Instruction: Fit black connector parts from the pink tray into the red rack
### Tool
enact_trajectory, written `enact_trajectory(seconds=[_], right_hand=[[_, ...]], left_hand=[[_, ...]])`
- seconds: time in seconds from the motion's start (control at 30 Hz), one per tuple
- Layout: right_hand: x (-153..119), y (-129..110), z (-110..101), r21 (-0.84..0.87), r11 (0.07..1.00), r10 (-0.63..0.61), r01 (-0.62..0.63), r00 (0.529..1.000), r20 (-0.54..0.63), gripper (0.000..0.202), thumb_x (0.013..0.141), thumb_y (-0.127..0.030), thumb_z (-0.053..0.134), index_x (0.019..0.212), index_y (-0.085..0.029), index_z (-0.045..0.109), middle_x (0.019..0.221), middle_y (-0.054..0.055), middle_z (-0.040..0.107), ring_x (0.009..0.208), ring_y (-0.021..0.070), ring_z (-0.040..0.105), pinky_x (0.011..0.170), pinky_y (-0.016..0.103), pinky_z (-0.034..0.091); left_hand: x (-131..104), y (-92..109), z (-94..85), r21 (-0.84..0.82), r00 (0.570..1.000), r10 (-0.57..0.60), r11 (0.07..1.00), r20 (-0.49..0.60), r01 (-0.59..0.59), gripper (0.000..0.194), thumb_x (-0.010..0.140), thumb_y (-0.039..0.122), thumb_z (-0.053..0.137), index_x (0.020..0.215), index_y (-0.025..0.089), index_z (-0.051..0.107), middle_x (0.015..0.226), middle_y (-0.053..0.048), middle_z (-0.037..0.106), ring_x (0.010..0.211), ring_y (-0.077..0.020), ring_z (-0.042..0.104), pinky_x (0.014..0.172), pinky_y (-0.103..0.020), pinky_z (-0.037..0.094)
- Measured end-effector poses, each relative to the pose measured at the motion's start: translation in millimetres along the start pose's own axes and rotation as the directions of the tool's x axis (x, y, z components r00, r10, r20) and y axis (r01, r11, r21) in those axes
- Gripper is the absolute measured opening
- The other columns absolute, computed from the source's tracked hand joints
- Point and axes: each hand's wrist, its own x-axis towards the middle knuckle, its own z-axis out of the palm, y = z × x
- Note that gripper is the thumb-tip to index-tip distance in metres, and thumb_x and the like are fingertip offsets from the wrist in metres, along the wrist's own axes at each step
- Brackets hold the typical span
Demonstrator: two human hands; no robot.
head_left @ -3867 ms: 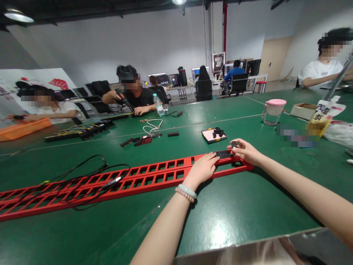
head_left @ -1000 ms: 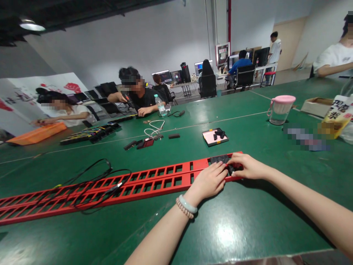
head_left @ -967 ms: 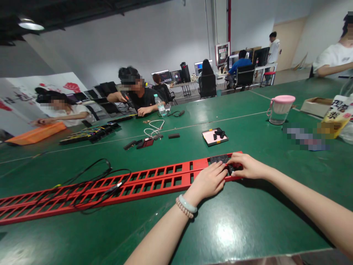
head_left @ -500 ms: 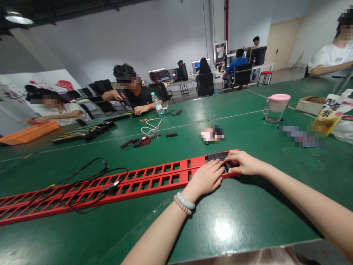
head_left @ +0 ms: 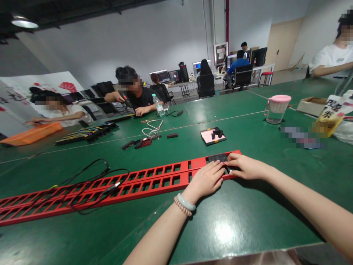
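Note:
A long red slotted frame (head_left: 198,162) lies across the green table. Black blocks (head_left: 217,157) fill slots near its right end. My left hand (head_left: 207,180) rests palm down over that end, fingers stretched out flat and their tips at the blocks. From the right, my right hand (head_left: 242,166) reaches in with thumb and fingers closed around a small black piece (head_left: 228,169), mostly hidden between the fingers. A thin black cable (head_left: 125,170) lies looped over the left half of the frame.
Beyond the frame sits a shallow tray (head_left: 206,137) holding small black pieces. A pink-lidded cup (head_left: 276,110), a cardboard box (head_left: 310,105) and a yellow-white pouch (head_left: 329,114) stand to the right. White cable (head_left: 151,125) and dark parts lie further back. People work around the table.
The whole view has shifted slightly. Both hands stay at the right end of the red frame, with the right hand's fingers moved only a little.

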Motion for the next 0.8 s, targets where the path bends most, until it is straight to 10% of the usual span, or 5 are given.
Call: enact_trajectory(seconds=[0.8], right_hand=[[-0.6,-5.2,9.6,-0.208,0.977,-0.075,0.057,0.994,-0.079,0.026,0.085,-0.02,0.042,0.095,-0.012,0.065,0.09,0.012,0.057,0.081,0.0188,0.056,0.075,0.031,0.047]], left_hand=[[-1.5,-0.2,1.4,0.016,1.0,0.003,1.0,-0.017,-0.003,0.036,0.088,0.029,0.043,0.121,0.014,0.047,0.132,-0.01,0.046,0.128,-0.0212,0.034,0.108,-0.038,0.027]])
